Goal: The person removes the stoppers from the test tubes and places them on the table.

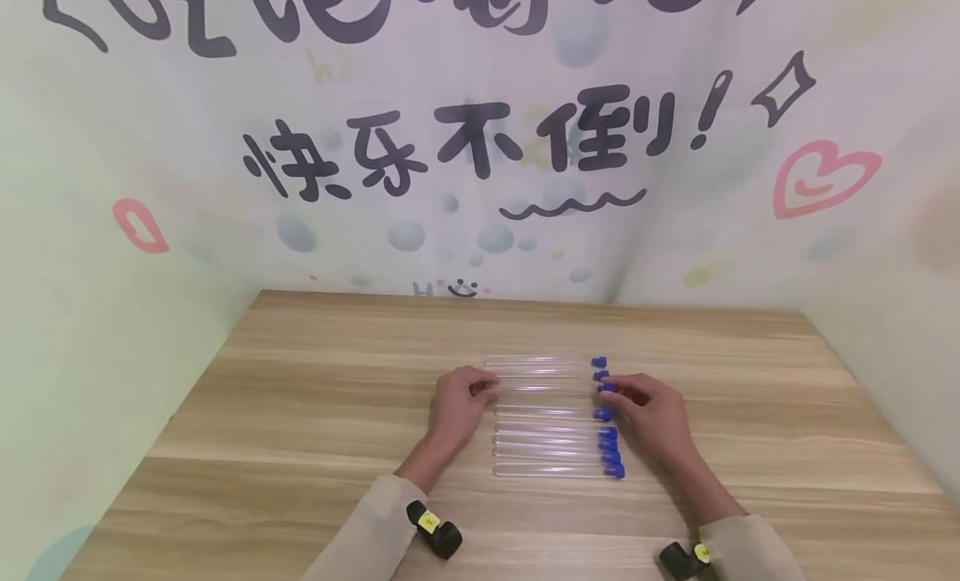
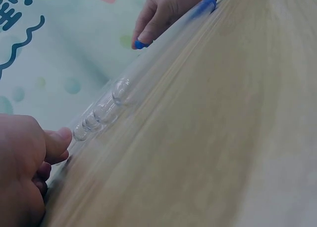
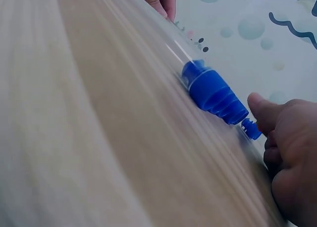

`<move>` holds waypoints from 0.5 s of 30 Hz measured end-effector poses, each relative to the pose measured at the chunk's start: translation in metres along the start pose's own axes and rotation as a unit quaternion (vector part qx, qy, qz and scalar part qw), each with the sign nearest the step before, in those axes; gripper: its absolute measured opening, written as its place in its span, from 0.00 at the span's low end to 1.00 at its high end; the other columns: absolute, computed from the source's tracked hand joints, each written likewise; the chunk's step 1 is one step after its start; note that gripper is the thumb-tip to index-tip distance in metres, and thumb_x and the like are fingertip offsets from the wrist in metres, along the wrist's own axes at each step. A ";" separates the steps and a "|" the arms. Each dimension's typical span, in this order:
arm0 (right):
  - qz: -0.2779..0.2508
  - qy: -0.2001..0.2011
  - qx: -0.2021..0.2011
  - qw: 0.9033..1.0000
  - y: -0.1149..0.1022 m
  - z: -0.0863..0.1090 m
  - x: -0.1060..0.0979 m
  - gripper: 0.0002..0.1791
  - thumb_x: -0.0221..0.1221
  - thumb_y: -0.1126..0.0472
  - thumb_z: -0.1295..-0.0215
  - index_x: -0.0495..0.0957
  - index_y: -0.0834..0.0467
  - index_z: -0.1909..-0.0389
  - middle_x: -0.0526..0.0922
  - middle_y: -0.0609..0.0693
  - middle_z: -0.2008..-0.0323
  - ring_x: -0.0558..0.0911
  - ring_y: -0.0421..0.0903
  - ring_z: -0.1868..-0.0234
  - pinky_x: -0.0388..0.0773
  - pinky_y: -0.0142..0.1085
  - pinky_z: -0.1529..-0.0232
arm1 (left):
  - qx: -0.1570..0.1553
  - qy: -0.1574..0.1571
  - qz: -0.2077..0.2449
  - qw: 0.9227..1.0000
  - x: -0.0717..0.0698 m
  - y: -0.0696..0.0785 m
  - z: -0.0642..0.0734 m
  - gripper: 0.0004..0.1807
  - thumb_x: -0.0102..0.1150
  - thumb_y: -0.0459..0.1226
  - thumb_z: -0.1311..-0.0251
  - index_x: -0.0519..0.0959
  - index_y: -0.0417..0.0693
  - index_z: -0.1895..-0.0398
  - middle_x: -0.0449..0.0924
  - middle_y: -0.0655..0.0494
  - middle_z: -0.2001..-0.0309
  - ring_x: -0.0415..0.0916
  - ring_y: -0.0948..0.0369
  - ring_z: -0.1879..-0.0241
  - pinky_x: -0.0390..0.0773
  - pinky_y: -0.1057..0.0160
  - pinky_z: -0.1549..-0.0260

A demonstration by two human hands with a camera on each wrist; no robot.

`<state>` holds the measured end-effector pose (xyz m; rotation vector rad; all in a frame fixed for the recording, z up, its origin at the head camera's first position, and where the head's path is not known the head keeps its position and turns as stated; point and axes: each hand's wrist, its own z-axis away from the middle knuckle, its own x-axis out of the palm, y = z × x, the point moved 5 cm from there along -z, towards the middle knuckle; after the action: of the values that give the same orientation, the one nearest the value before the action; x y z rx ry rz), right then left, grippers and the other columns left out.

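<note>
Clear test tubes (image 1: 547, 470) lie side by side on the table, rounded ends left, blue stoppers (image 1: 615, 471) at their right ends. My left hand (image 1: 459, 404) pinches the rounded end of a tube (image 1: 543, 388) in the upper part of the row. At that tube's other end, my right hand (image 1: 654, 413) pinches a small blue stopper (image 2: 140, 44) between thumb and fingers. Beyond it, two more stoppers (image 1: 599, 362) sit just off the open ends of the farthest tubes (image 1: 532, 360). The nearer tubes have stoppers seated in them.
The wooden table (image 1: 315, 381) runs back to a white printed cloth wall (image 1: 360, 256) with dark lettering, which also encloses both sides. Black wrist cameras (image 1: 442, 538) are strapped over the light sleeves (image 1: 367, 535).
</note>
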<state>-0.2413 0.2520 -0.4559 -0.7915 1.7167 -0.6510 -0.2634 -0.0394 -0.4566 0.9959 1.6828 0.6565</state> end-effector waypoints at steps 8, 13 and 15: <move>0.027 -0.003 0.021 0.999 -0.001 0.000 0.004 0.14 0.66 0.52 0.41 0.83 0.53 0.57 0.82 0.46 0.68 0.76 0.44 0.68 0.73 0.30 0.69 | -0.014 0.000 0.006 1.000 -0.002 0.000 0.000 0.09 0.72 0.34 0.52 0.86 0.46 0.65 0.80 0.60 0.73 0.72 0.64 0.74 0.73 0.67 0.74; 0.040 0.002 0.009 0.999 -0.002 0.000 0.005 0.12 0.67 0.56 0.41 0.82 0.56 0.59 0.82 0.47 0.69 0.77 0.44 0.68 0.73 0.30 0.68 | -0.025 -0.007 0.003 1.000 -0.001 -0.002 0.001 0.08 0.72 0.35 0.51 0.86 0.48 0.66 0.78 0.63 0.73 0.71 0.65 0.74 0.73 0.67 0.74; 0.048 0.003 0.003 0.999 -0.002 0.000 0.005 0.11 0.67 0.58 0.42 0.83 0.56 0.59 0.83 0.47 0.68 0.77 0.43 0.68 0.73 0.30 0.68 | -0.028 -0.009 -0.002 1.000 0.000 -0.003 0.001 0.08 0.72 0.36 0.51 0.86 0.50 0.66 0.78 0.63 0.73 0.71 0.65 0.73 0.73 0.67 0.74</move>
<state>-0.2418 0.2466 -0.4571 -0.6987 1.7453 -0.5938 -0.2632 -0.0408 -0.4590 0.9560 1.6417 0.6870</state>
